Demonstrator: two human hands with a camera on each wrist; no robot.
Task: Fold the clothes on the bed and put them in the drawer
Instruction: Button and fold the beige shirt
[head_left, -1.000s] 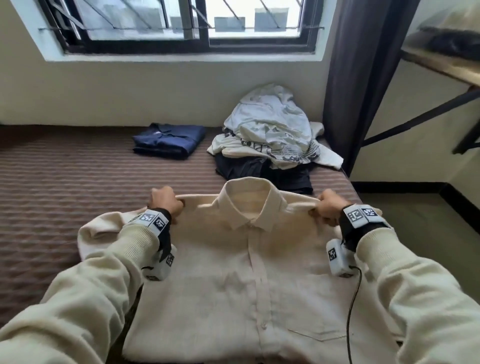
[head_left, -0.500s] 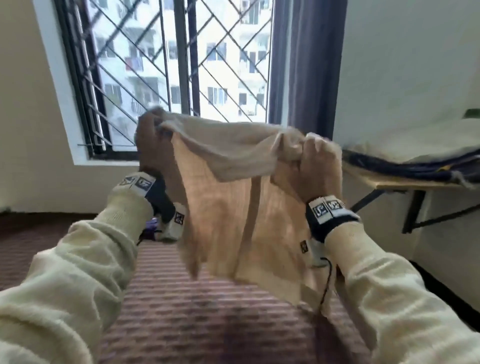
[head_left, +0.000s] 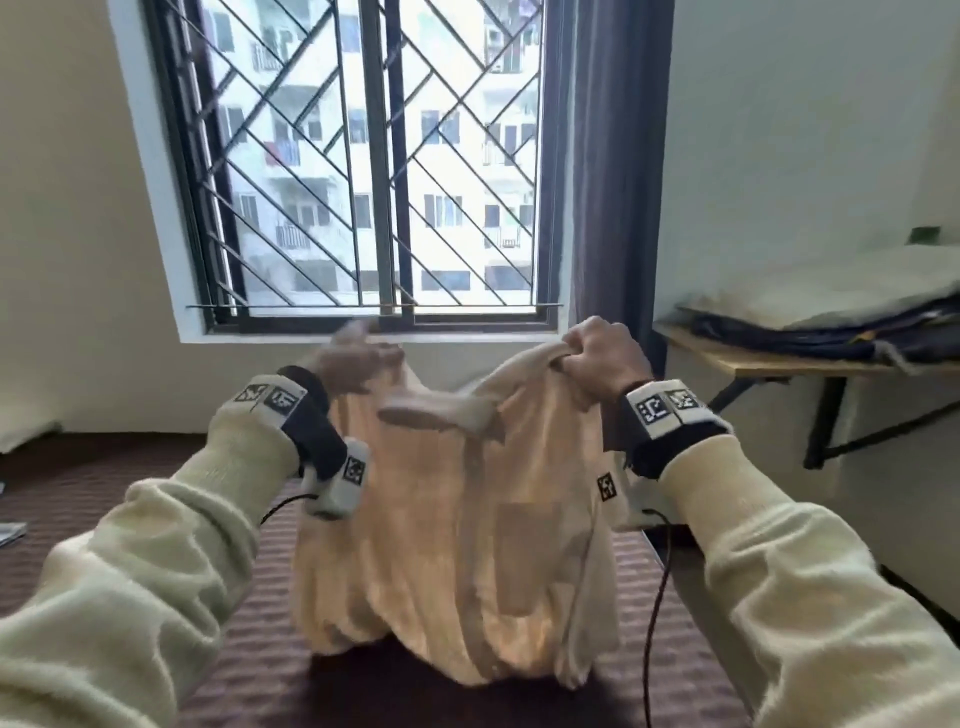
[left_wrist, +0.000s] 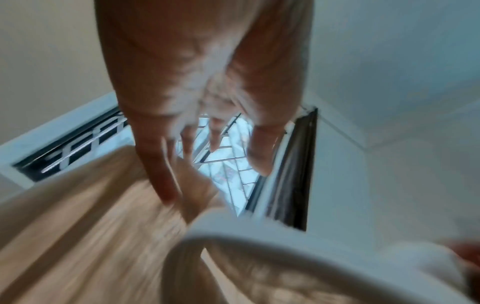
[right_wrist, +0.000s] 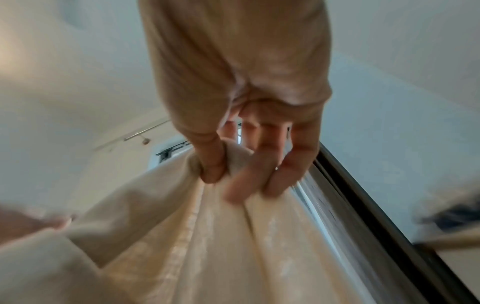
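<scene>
Above the striped bed (head_left: 218, 649), before the barred window (head_left: 363, 171), the shirt (head_left: 457, 519) is gripped by the right hand (head_left: 605, 358); the blurred left hand (head_left: 353, 358) appears spread, its hold untellable.

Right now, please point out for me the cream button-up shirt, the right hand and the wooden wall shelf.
cream button-up shirt (head_left: 457, 545), head view, on its hanging front panel.
right hand (head_left: 602, 358), head view, on its knuckles, gripping the shirt.
wooden wall shelf (head_left: 737, 364), head view, on its front edge.
</scene>
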